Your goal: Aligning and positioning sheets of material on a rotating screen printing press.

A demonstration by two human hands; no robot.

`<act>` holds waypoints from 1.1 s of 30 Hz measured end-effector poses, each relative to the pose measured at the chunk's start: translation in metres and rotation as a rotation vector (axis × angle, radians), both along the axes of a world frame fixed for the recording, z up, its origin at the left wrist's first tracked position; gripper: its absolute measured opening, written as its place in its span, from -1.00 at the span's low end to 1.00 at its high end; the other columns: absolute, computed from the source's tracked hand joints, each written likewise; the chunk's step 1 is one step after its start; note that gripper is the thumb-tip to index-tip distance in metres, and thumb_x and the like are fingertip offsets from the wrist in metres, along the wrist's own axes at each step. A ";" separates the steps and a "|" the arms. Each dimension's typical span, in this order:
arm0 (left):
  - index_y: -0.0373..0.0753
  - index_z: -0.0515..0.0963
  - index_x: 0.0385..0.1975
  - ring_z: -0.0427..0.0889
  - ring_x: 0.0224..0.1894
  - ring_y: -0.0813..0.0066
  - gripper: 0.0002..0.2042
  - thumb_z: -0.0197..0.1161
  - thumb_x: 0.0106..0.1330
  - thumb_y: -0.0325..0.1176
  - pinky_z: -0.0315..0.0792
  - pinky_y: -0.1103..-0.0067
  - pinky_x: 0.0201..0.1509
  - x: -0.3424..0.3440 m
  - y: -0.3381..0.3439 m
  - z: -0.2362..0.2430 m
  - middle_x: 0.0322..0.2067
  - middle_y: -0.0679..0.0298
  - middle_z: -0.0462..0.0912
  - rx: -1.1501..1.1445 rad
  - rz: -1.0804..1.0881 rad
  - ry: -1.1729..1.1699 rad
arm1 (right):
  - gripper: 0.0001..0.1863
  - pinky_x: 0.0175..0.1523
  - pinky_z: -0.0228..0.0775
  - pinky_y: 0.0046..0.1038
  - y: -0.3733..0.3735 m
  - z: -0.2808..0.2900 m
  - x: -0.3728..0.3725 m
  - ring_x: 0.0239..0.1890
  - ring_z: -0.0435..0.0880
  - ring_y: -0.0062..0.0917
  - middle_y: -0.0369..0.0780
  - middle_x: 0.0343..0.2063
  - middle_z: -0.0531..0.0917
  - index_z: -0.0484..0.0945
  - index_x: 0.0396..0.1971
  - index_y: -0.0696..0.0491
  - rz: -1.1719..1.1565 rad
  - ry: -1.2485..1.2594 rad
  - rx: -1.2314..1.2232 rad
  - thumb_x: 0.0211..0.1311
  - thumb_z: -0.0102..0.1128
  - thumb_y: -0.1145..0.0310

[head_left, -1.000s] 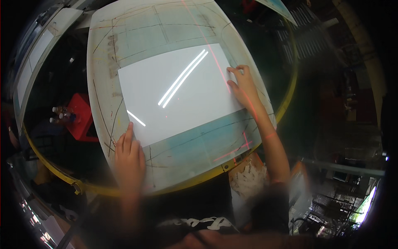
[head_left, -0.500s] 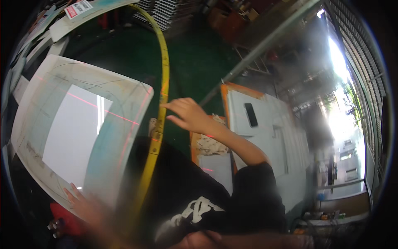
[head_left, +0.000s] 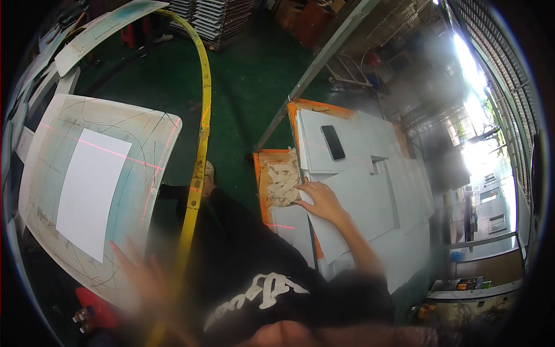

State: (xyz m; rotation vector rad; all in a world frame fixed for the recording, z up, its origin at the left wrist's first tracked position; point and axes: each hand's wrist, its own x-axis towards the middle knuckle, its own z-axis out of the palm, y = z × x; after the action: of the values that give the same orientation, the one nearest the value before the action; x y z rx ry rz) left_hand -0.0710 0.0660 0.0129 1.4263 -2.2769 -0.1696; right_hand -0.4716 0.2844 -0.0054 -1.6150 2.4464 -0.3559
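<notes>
On the left, a white rectangular sheet (head_left: 92,191) lies flat on a pale, stained board (head_left: 141,173) with rounded corners. My left hand (head_left: 139,266) is open, its fingers spread over the board's near part, just beside the sheet's near corner; motion blurs it. My right hand (head_left: 322,201) is at the left edge of the stacked white sheets (head_left: 352,211), with thumb and forefinger apart. Its fingertips reach past that edge towards crumpled beige scraps (head_left: 283,184). Whether it touches a sheet I cannot tell.
A yellow curved band (head_left: 205,110) arches between the board and my body. A dark phone (head_left: 333,143) lies on the stack, within an orange frame (head_left: 293,124). Red light lines cross the board. Another curved board (head_left: 110,32) stands far left; a slatted rack (head_left: 219,20) stands behind.
My right hand has moved from near the yellow band to the edge of the white stack. My left hand has shifted slightly right, off the sheet's near edge. The whole view has shifted.
</notes>
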 end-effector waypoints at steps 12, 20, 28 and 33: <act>-0.17 0.13 0.35 0.05 0.37 -0.19 -0.42 0.06 0.31 -0.35 0.12 0.17 0.36 0.008 0.008 -0.006 0.40 -0.04 -0.10 -0.012 -0.007 -0.056 | -0.56 0.11 0.33 -0.29 0.000 0.005 0.005 0.00 0.52 -0.25 -0.16 -0.09 0.59 0.53 -0.02 0.06 -0.041 -0.038 0.005 0.10 0.25 0.20; -0.20 0.15 0.34 0.07 0.36 -0.16 -0.43 0.07 0.31 -0.37 0.12 0.18 0.35 0.004 0.009 -0.008 0.40 -0.05 -0.09 -0.047 -0.041 -0.046 | -0.55 0.19 0.27 -0.28 -0.001 0.007 0.005 0.13 0.46 -0.26 -0.15 0.00 0.57 0.52 0.01 0.04 -0.052 -0.053 0.038 0.13 0.23 0.18; -0.22 0.15 0.34 0.08 0.35 -0.22 -0.41 0.09 0.28 -0.40 0.13 0.19 0.34 -0.006 0.009 -0.003 0.39 -0.12 -0.11 -0.021 -0.056 -0.056 | -0.53 0.23 0.25 -0.28 0.002 0.005 0.004 0.17 0.43 -0.28 -0.15 0.04 0.55 0.51 0.03 0.05 -0.045 -0.053 0.027 0.15 0.22 0.15; -0.21 0.15 0.34 0.09 0.34 -0.24 -0.39 0.12 0.25 -0.42 0.14 0.18 0.33 -0.005 0.009 -0.005 0.38 -0.16 -0.12 -0.065 -0.096 -0.061 | -0.51 0.29 0.20 -0.28 0.004 0.006 0.006 0.23 0.39 -0.29 -0.15 0.09 0.53 0.50 0.06 0.05 -0.054 -0.054 0.059 0.18 0.19 0.12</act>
State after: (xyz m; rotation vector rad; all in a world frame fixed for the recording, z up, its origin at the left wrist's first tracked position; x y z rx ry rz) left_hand -0.0761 0.0751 0.0076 1.3077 -2.3792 -0.0815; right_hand -0.4660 0.2882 0.0006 -1.4982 2.4409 -0.3274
